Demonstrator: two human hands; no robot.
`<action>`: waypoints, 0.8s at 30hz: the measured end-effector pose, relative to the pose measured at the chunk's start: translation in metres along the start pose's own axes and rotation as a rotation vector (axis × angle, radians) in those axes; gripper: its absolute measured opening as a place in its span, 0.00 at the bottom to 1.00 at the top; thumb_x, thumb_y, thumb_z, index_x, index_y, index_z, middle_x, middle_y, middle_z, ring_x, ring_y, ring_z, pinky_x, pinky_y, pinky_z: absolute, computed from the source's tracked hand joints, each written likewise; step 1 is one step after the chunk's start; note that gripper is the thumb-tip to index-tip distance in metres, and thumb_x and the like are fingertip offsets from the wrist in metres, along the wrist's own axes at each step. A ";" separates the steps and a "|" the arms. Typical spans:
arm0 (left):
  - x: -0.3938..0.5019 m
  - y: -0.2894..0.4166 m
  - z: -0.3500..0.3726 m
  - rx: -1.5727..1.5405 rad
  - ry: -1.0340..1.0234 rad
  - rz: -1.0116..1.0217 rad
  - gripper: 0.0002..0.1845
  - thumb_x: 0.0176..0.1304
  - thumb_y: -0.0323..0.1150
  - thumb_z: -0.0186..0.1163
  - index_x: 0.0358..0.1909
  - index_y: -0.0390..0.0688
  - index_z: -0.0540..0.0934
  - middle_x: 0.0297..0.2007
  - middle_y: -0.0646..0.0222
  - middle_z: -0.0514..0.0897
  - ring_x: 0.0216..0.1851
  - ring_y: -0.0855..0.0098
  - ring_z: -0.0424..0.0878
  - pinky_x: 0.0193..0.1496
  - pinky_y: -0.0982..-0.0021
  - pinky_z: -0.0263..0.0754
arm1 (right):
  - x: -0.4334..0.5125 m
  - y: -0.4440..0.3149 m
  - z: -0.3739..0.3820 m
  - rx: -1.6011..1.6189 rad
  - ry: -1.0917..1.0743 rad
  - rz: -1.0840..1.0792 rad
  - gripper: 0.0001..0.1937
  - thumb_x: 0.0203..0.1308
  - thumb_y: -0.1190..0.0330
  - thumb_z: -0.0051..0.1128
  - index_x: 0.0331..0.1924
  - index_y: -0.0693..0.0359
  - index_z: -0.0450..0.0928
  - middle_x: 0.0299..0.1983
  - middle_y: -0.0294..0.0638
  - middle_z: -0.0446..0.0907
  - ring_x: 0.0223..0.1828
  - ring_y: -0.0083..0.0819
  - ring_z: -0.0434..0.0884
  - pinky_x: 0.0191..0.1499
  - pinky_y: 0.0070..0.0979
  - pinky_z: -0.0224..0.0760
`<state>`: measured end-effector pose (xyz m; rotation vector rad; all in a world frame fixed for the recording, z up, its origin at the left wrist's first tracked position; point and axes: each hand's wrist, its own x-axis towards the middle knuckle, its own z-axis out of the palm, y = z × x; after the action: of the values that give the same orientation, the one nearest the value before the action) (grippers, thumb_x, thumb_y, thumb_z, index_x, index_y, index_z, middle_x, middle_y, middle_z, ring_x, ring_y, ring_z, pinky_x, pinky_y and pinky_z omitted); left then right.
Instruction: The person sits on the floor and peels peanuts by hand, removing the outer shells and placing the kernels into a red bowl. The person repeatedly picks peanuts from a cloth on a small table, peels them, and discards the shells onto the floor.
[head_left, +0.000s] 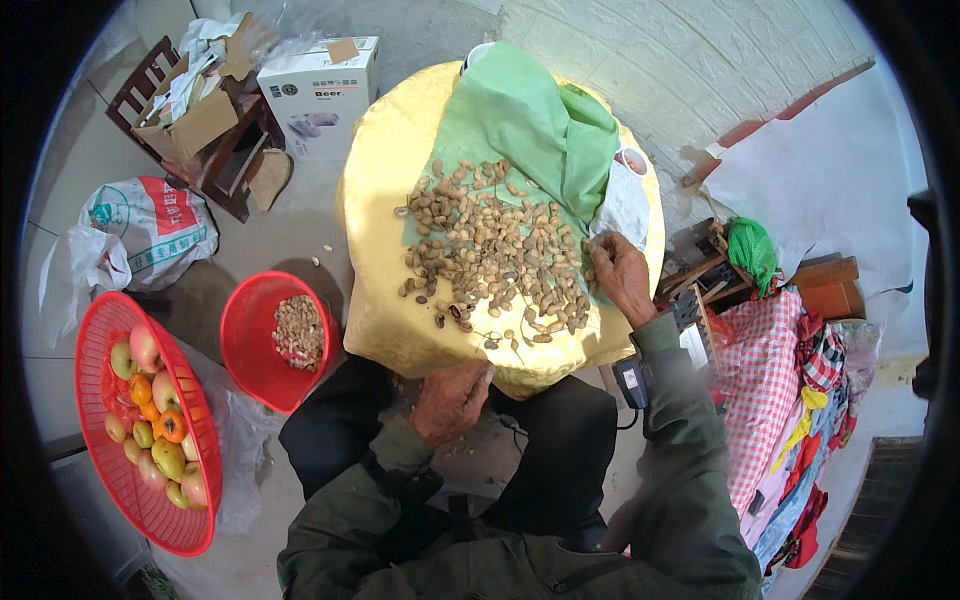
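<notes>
A pile of unshelled peanuts (502, 247) is spread over a round table with a yellow tablecloth (382, 150) and partly over a green cloth (499, 97). At the pile's right side, my right hand (621, 274) rests with its fingertips down among the outermost peanuts. Whether it grips one is hidden by the fingers. My left hand (452, 401) is at the table's near edge, above my lap, with fingers curled and thumb against them. I cannot see whether anything is inside it. A red plastic bucket (247, 352) left of my knees contains peanuts (298, 334) that look shelled.
A red basket of fruit (199, 517) is at the left, near a white printed sack (161, 232). Behind them are a wooden chair bearing a cardboard box (202, 124) and a beer carton (322, 105). A white cup (634, 160) stands at the table's right edge. Checked cloth (761, 375) lies at the right.
</notes>
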<state>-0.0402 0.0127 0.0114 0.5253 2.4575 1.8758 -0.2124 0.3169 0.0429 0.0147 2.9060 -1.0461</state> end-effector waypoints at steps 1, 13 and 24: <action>0.000 0.000 0.000 -0.002 0.006 0.000 0.09 0.69 0.26 0.59 0.46 0.33 0.82 0.38 0.47 0.84 0.37 0.47 0.84 0.37 0.54 0.78 | -0.005 0.002 -0.003 -0.084 -0.003 -0.089 0.12 0.68 0.63 0.58 0.40 0.67 0.79 0.25 0.49 0.85 0.26 0.45 0.87 0.32 0.38 0.76; -0.008 -0.008 0.004 0.022 0.022 -0.032 0.10 0.73 0.30 0.59 0.47 0.33 0.81 0.28 0.56 0.81 0.26 0.67 0.79 0.30 0.63 0.72 | -0.039 0.020 -0.011 0.089 -0.214 -0.021 0.09 0.73 0.68 0.57 0.46 0.66 0.75 0.30 0.34 0.79 0.33 0.19 0.75 0.36 0.22 0.70; -0.013 0.000 -0.001 -0.019 0.029 -0.142 0.07 0.70 0.28 0.59 0.44 0.35 0.80 0.31 0.47 0.83 0.32 0.49 0.84 0.34 0.57 0.75 | -0.039 0.007 -0.001 0.339 -0.107 -0.097 0.13 0.69 0.70 0.58 0.52 0.69 0.76 0.30 0.39 0.82 0.33 0.21 0.77 0.36 0.25 0.70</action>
<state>-0.0279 0.0082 0.0091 0.3162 2.4208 1.8623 -0.1734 0.3235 0.0415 -0.1647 2.6237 -1.4934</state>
